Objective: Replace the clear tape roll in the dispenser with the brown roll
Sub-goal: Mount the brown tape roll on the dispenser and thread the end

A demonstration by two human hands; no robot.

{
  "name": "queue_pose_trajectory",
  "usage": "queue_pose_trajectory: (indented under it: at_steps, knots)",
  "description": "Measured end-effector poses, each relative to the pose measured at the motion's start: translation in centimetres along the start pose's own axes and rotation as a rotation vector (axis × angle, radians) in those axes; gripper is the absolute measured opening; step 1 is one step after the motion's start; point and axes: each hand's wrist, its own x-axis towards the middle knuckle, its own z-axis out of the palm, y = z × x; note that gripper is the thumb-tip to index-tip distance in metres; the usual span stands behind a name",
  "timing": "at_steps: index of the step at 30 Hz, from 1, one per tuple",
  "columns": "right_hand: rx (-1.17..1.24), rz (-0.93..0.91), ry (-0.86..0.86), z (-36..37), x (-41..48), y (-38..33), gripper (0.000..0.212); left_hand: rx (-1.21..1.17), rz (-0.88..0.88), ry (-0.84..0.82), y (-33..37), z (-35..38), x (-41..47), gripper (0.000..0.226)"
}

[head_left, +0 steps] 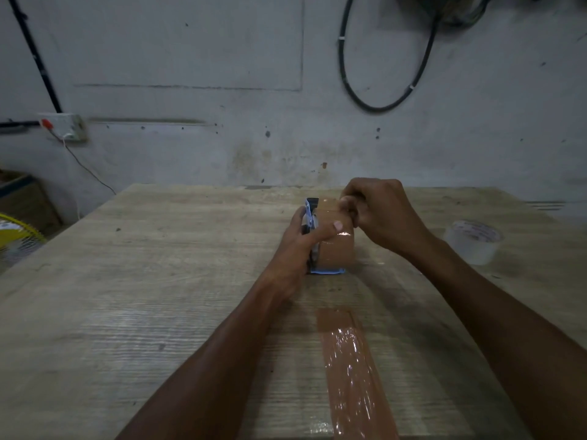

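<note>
Left hand [297,246] clamped around dispenser [313,217] from the left side, thumb laid across the near face of brown roll [338,249], pressing it in place. Right hand [378,211] curled at the far top of the same roll, fingers [347,204] pinched on the tape edge or loose end; exact contact point too small to resolve. Brown roll seated upright in dispenser, at table centre, slightly far of midline, glossy highlight on its near curve. Blue-and-metal frame of dispenser visible at left of roll and as a blue lip under its near base, resting on wooden table [143,296]. Clear tape roll [475,241] out of the dispenser, lying flat on the table at right, well apart from both hands, near the right forearm. Strip of brown tape [349,369] stuck flat to the tabletop, running from just near of the dispenser toward the near edge, wrinkled and shiny. Grey wall behind the table: looped black cable [386,90] hanging upper right, white socket box [63,125] with red plug at left. Yellow fan guard [16,236] at far left, below table level. Low lighting; fine detail at fingertips blurred.
</note>
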Motion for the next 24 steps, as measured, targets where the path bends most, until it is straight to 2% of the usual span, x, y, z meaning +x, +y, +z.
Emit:
queue_pose_trajectory:
  at_steps: [4,8,15,20,24]
  knots:
    - [0.047,0.057,0.018,0.24,0.2,0.03,0.007,-0.02,0.021,-0.026,-0.02,-0.1,0.12,0.061]
    - [0.095,0.147,0.039,0.62,0.62,0.11,0.016,-0.017,0.009,-0.031,-0.17,-0.1,0.25,0.069]
    - [0.399,0.271,0.0,0.03,0.16,0.47,0.024,-0.064,-0.004,0.004,-0.05,-0.36,0.23,0.068]
    - [0.276,0.187,-0.048,0.42,-0.03,0.07,0.026,-0.039,0.01,0.004,-0.12,-0.28,0.21,0.058]
    - [0.194,0.118,0.002,0.9,-0.28,0.0,0.027,-0.037,0.0,-0.005,0.03,-0.17,0.09,0.039]
